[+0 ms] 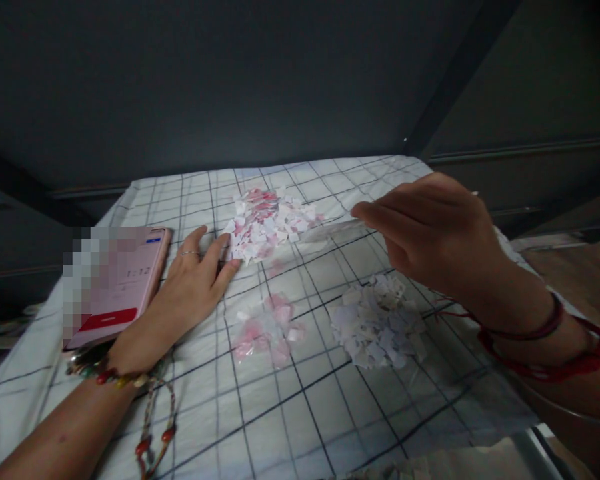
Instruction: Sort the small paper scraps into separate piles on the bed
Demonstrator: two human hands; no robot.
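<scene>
My left hand lies flat on the checked cloth, fingers spread. Its fingertips touch the near left edge of a mixed pile of pink and white paper scraps. Over the right side of the cloth, my right hand is raised with thumb and fingers pinched together. A thin, pale, blurred streak runs from that pinch toward the mixed pile; what it is cannot be made out. Below the right hand sits a heap of white paper scraps. Left of this heap lies a smaller group of pink scraps, some with a shiny, clear film look.
A pink-cased phone lies beside my left forearm, its screen partly pixelated. The white cloth with dark grid lines covers the table. A dark panel wall rises right behind the table's far edge. Wooden flooring shows at right.
</scene>
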